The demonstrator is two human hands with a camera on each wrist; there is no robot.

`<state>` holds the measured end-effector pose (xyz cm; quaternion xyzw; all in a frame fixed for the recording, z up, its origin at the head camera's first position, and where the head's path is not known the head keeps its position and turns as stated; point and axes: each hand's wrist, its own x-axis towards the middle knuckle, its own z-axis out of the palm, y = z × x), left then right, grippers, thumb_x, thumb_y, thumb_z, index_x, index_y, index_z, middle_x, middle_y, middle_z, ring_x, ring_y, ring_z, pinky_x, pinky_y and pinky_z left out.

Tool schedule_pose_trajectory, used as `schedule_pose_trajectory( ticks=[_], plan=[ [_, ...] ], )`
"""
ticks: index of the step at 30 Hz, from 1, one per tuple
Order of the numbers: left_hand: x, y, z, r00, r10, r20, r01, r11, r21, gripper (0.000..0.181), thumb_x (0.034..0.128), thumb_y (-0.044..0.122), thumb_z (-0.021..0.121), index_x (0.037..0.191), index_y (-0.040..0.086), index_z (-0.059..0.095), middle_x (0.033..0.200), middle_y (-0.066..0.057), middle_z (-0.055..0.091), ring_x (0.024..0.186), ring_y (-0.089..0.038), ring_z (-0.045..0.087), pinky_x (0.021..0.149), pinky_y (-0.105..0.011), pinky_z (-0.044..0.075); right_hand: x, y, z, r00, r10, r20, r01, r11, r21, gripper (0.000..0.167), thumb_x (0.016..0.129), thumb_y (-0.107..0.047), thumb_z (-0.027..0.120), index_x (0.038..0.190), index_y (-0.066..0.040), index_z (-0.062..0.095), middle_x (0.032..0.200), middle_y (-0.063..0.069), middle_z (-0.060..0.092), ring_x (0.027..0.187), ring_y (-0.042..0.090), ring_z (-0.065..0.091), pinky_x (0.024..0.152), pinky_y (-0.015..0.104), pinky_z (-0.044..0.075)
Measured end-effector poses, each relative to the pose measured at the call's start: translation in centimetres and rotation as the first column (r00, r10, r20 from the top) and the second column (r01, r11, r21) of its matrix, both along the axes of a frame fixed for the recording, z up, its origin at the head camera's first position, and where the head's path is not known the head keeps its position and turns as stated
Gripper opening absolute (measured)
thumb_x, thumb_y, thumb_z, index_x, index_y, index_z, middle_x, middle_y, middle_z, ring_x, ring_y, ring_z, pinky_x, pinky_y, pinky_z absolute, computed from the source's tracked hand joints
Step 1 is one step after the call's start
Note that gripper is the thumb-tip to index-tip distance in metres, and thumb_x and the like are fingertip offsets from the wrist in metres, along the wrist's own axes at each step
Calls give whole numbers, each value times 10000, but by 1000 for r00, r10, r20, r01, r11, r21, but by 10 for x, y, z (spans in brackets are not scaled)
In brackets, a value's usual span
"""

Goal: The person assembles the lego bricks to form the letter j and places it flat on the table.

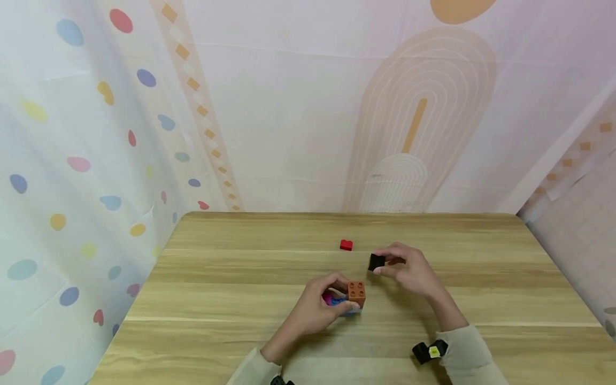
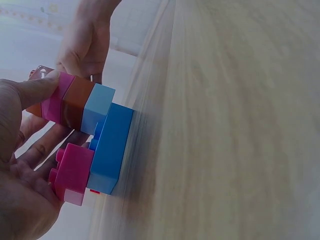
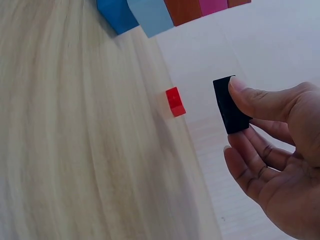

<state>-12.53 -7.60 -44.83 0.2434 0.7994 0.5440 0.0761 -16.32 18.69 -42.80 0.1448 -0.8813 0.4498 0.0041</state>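
Observation:
My left hand [image 1: 315,305] grips a structure of toy building bricks, its thumb on the upper part of a tower. From the top, the tower has an orange-brown brick [image 1: 356,291], a pink brick [image 2: 57,97], a brown brick [image 2: 78,106] and a light blue brick [image 2: 97,107]. All stand on one end of a long blue brick [image 2: 111,150]. A second pink brick [image 2: 75,167] sits on its other end. Off to the right, my right hand [image 1: 409,270] pinches a black brick [image 3: 230,105] between thumb and fingers, above the table and apart from the tower.
A small red brick [image 1: 346,245] lies on the wooden table [image 1: 216,283], beyond both hands. Behind the table's far edge hangs a patterned curtain [image 1: 289,107]. A black device with a yellow label [image 1: 430,351] is at the right wrist.

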Motion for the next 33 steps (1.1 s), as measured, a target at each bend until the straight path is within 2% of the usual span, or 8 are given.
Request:
schedule_pose_trajectory(
  ticks=[9, 18, 33],
  plan=[
    [1, 2, -2, 1000, -16, 15, 16, 1000, 12, 264, 875, 293, 833, 1096, 289, 689, 1103, 73, 739, 1001, -108, 702, 793, -244, 569, 6, -6, 4, 999, 33, -24, -34, 999, -11, 332, 869, -177, 828, 1192, -155, 759, 1102, -3, 715, 1005, 181, 649, 943, 431, 564],
    [0, -1, 1, 1000, 1, -1, -1, 1000, -4, 272, 864, 325, 839, 1086, 309, 683, 1094, 105, 730, 989, -96, 692, 799, -291, 578, 10, -6, 15, 997, 55, -51, -57, 998, -33, 326, 857, -160, 839, 1175, -168, 766, 1130, 10, 730, 980, 195, 659, 948, 505, 561],
    [-1, 0, 0, 1000, -18, 23, 18, 1000, 14, 262, 877, 268, 833, 1096, 275, 689, 1103, 85, 731, 1003, -113, 702, 812, -264, 582, 16, -7, 27, 994, 81, -67, -82, 996, -16, 321, 864, -209, 841, 1176, -196, 765, 1099, -29, 730, 968, 153, 665, 949, 455, 551]
  ],
)
